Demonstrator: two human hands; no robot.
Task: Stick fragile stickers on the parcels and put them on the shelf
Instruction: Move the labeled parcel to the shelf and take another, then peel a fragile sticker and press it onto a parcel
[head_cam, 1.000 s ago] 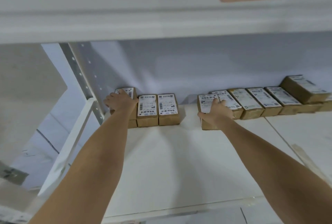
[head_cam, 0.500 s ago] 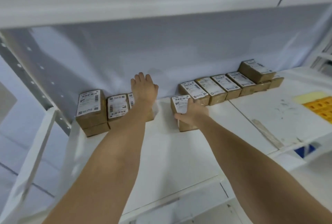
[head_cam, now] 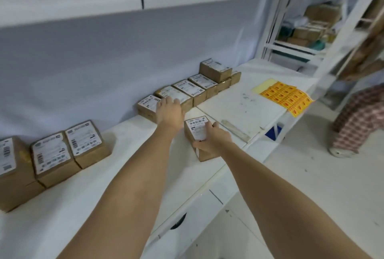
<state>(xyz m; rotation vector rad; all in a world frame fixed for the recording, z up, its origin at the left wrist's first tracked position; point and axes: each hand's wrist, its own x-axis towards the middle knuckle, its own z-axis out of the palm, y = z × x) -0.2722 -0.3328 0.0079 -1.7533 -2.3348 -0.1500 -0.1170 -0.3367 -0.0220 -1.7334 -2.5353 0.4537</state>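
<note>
My right hand (head_cam: 212,141) grips the parcel (head_cam: 198,137); my left hand (head_cam: 169,111) lies flat, fingers relaxed, on the back row (head_cam: 187,90). I'd carry it level toward the sticker sheet (head_cam: 285,97); keep its label up.

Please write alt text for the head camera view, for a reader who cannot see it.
A person's right hand grips a small brown parcel on a white shelf, while the left hand rests on a row of parcels behind. Yellow stickers lie farther right.

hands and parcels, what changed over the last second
The left hand let go of the left parcel group and crossed right to rest on the back row of parcels. The right hand drew its gripped parcel forward, away from that row. The other parcels and the sticker sheet stayed put.
</note>
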